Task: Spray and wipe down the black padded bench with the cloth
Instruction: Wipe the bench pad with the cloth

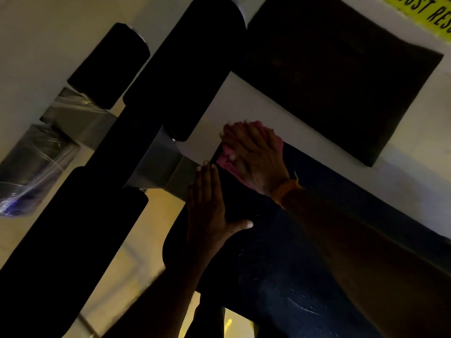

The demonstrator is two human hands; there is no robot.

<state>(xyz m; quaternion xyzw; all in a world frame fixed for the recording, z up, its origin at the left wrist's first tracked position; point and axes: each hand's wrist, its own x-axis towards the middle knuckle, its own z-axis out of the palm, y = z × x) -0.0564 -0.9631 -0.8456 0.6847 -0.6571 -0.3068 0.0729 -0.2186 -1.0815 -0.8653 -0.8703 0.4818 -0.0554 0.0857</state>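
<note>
Wiping is the step in hand, so work from the near end of the black padded bench [280, 272], where wet droplets show, out to its far corner. Your left hand [207, 206] lies open and flat on the left edge, holding nothing; keep it there as a brace. Your right hand [253, 152], fingers spread, presses the crumpled pink cloth [225, 161] onto that far corner. Cover the edges; skip the black foam rollers [185, 69] beyond.
</note>
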